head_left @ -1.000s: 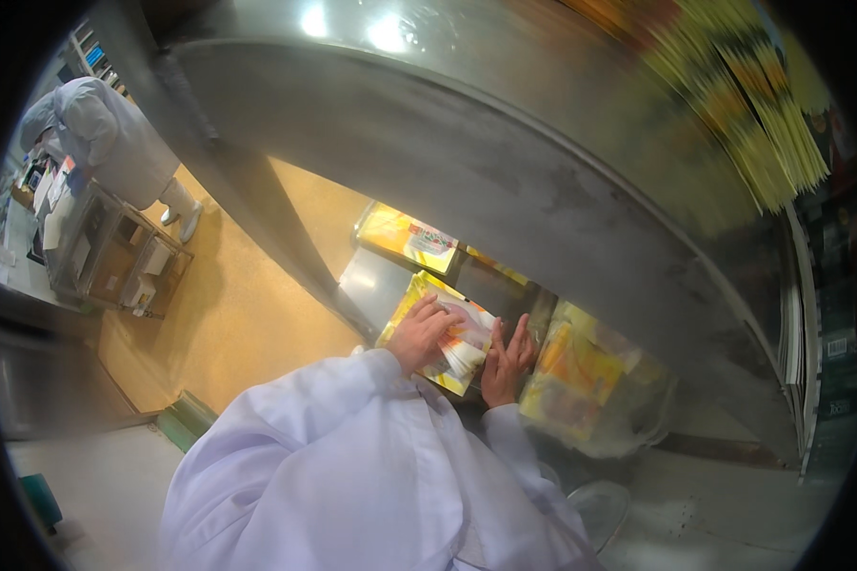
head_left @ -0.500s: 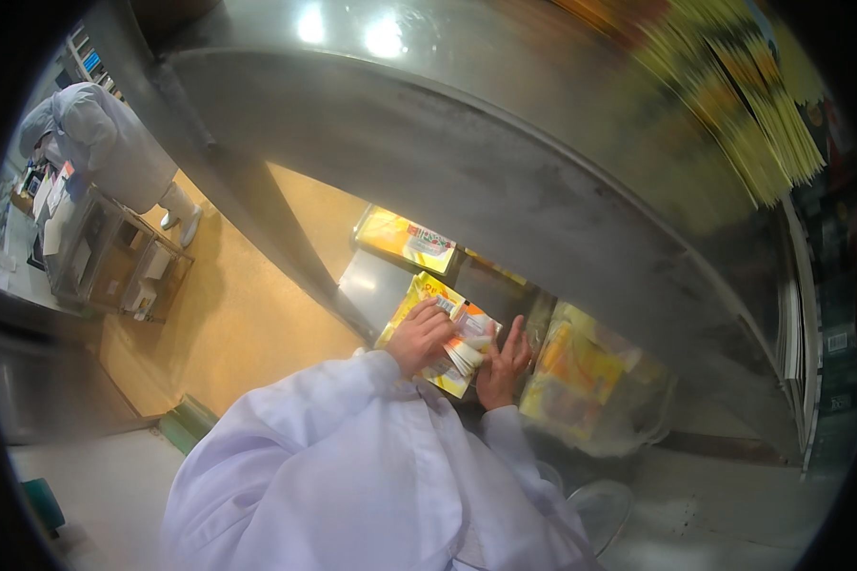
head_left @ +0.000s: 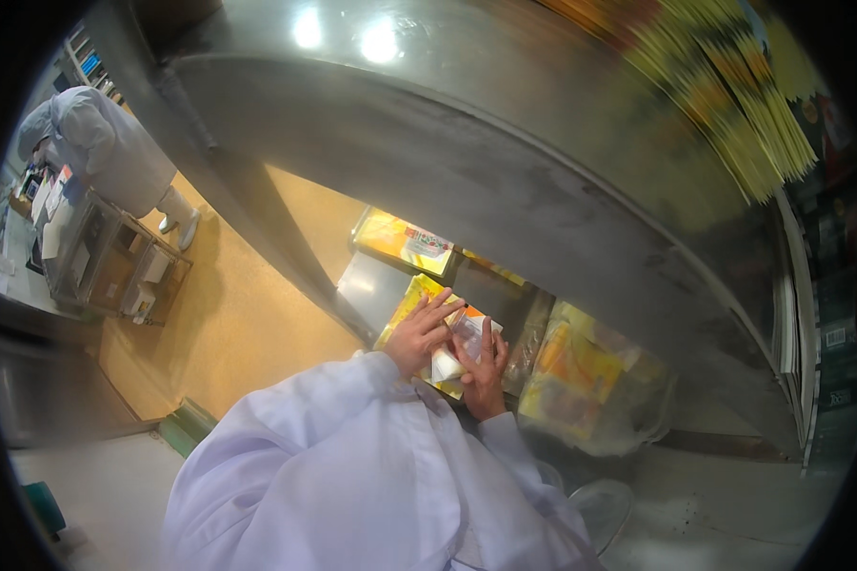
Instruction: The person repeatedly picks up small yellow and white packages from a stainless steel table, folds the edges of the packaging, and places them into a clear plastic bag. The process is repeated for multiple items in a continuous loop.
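A stack of flat yellow printed pouches (head_left: 405, 306) lies under both my hands, one end bent up into a pale, whitish curl. Over its left part lies my left hand (head_left: 423, 337), open, its fingers stretched towards the far right and resting on the top pouches. My right hand (head_left: 486, 379) is at the right edge of the stack, fingers open and spread upward, with the thumb side against the curled pouches. How many pouches the thumb touches is hidden.
Beyond the stack sits a clear-wrapped bundle of yellow packs (head_left: 405, 240). At right is a clear plastic bag of yellow pouches (head_left: 576, 376). A metal shelf edge (head_left: 428, 133) crosses above, carrying more pouches (head_left: 747, 124). Far left, a person in white (head_left: 114, 143) bends beside a cart (head_left: 133, 262).
The fanned pouch edges have closed into a curl. My left fingers have straightened out to the right, and my right hand has shifted slightly nearer them.
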`<state>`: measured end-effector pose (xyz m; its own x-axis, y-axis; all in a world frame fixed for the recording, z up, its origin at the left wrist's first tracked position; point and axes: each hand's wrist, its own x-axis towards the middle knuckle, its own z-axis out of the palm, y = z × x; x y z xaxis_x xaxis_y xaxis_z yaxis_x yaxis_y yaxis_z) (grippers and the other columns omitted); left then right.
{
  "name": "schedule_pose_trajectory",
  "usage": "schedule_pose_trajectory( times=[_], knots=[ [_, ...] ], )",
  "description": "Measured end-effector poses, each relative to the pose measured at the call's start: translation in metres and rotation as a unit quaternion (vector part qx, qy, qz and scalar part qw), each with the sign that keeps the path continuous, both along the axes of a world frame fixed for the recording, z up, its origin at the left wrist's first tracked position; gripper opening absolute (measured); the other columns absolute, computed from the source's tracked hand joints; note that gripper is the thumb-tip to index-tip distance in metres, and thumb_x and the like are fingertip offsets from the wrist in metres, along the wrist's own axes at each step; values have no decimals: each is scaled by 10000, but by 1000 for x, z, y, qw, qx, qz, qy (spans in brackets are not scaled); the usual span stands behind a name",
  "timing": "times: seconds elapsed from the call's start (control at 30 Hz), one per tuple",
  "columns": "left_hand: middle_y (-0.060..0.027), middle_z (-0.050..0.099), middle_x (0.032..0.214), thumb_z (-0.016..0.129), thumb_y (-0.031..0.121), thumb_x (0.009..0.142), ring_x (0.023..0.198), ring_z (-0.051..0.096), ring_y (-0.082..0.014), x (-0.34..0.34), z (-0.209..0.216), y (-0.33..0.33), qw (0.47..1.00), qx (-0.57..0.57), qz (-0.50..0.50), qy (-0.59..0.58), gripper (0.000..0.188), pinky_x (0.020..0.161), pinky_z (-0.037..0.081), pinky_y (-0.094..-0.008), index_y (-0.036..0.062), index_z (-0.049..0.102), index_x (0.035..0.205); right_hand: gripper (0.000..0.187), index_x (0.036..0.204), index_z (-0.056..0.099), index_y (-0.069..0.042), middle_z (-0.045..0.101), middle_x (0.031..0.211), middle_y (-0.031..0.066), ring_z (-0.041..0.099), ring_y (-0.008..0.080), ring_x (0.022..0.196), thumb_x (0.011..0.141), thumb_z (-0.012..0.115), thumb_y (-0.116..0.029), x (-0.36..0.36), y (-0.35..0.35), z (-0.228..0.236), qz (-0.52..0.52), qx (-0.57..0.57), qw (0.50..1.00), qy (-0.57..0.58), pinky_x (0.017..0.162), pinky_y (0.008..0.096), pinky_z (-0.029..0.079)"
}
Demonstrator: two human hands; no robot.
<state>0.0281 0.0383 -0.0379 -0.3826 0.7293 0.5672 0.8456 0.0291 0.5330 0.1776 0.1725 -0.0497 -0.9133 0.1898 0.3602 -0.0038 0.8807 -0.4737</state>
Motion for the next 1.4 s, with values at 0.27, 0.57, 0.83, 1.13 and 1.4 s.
schedule_pose_trajectory(
  times=[0.27, 0.57, 0.83, 1.13, 1.4],
  knots=[
    [-58, 604, 1057, 688, 95, 652, 1269, 467, -286, 0, -12, 0, 999, -31, -11, 29, 190, 1084, 334, -510, 102, 570, 801, 685, 1289, 591, -175, 170, 1545, 200, 200, 443, 1339, 969, 123, -559, 1, 9, -10, -118, 47, 990, -66, 1098, 560, 90],
    [-45, 607, 998, 694, 115, 685, 1278, 465, -277, 3, -9, -2, 1000, -30, 7, 4, 206, 1090, 316, -526, 108, 586, 860, 708, 1283, 597, -164, 158, 1550, 190, 221, 443, 1333, 965, 130, -591, 5, 16, -10, -172, -34, 983, -47, 1111, 525, 104],
    [-70, 602, 1053, 699, 118, 687, 1246, 488, -281, 2, -3, -2, 999, -34, 8, 13, 238, 1092, 308, -525, 99, 594, 900, 702, 1255, 623, -212, 142, 1549, 209, 198, 445, 1348, 956, 128, -611, 6, 11, 3, -36, 29, 999, 2, 1106, 529, 96],
    [-74, 598, 1040, 706, 93, 677, 1180, 529, -278, 1, 3, -2, 1000, -11, -13, -1, 293, 1080, 322, -527, 99, 610, 954, 716, 1240, 634, -201, 183, 1540, 208, 209, 417, 1348, 963, 106, -597, 3, 5, -2, -29, -9, 1000, -3, 1110, 505, 113],
    [-101, 578, 1148, 714, 104, 670, 1242, 486, -301, 0, -19, -2, 1000, -14, -10, 25, 247, 1082, 321, -532, 75, 565, 865, 667, 1328, 554, -231, 185, 1548, 175, 237, 429, 1336, 961, 136, -599, 6, 17, -14, -145, -6, 988, -59, 1111, 539, 92]
  ],
)
